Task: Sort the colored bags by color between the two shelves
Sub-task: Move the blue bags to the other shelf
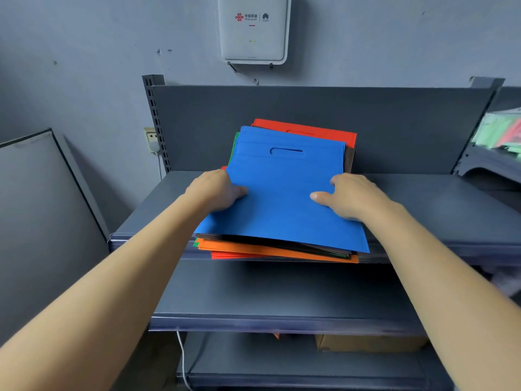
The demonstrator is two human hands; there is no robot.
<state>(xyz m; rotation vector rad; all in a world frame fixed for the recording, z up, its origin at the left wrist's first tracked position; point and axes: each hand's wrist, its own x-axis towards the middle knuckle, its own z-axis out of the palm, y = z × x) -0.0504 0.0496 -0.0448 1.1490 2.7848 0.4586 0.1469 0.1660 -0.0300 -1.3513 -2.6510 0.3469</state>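
A flat blue bag (282, 190) with a cut-out handle lies on top of a stack of bags on the upper grey shelf (439, 210). Below it show the edges of an orange bag (262, 249), red bags (318, 131), a green bag (233, 149) and dark brown or black bags (350, 160). My left hand (217, 190) grips the blue bag's left edge, thumb on top and fingers tucked under. My right hand (349, 196) grips the right edge the same way. The front of the stack overhangs the shelf edge.
A lower grey shelf (282, 306) sits beneath, with a cardboard box (366, 342) under it and a white cable (183, 359). At the far right a second shelf holds pale green and red bags (501, 131). A white router (253, 29) hangs on the wall; a grey panel (36, 215) leans at left.
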